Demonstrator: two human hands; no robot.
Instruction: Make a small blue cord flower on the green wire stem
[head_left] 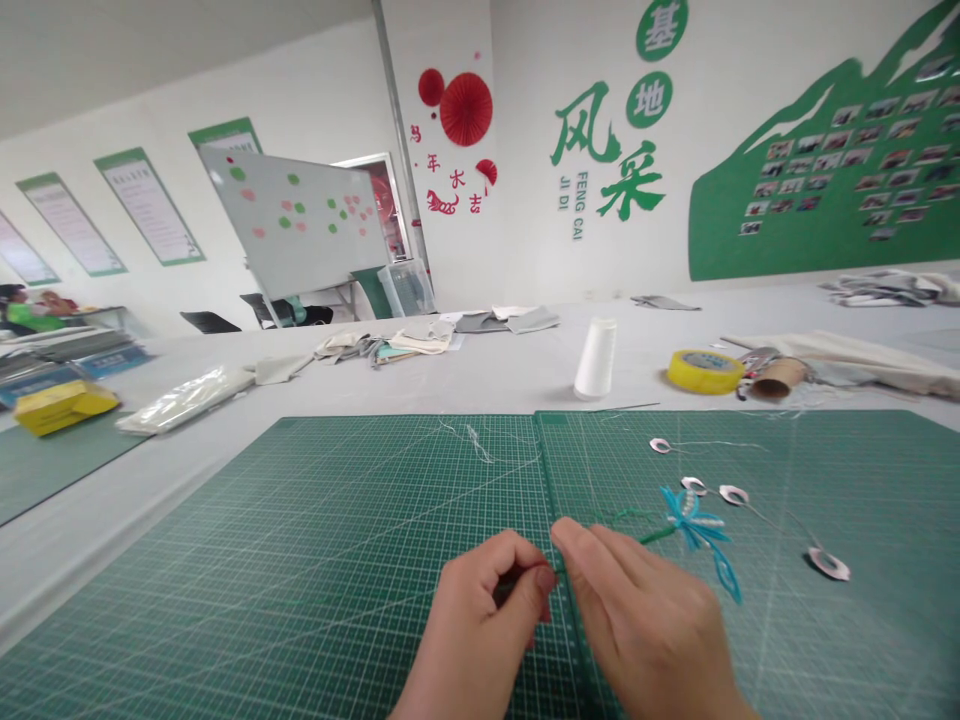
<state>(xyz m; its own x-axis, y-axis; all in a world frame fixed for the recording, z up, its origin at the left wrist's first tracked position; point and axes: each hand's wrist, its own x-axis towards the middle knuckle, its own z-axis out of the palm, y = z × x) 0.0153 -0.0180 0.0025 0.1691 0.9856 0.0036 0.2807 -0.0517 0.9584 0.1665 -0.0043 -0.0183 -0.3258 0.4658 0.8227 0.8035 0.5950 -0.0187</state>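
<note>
Left hand (480,620) pinching something small, right hand (645,625) in tight beside it!
Right fingers pressed together, hold unclear; at 3 o'clock on the green cutting mat (225,600), a blue beaded flower (694,525) looks formed, four silver-rimmed petals (829,563) apparently unjoined.

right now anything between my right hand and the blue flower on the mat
Nothing visible blocks it. The right hand sits just left of the blue flower, with only the flower's own green stem and the cutting mat between them.
</note>
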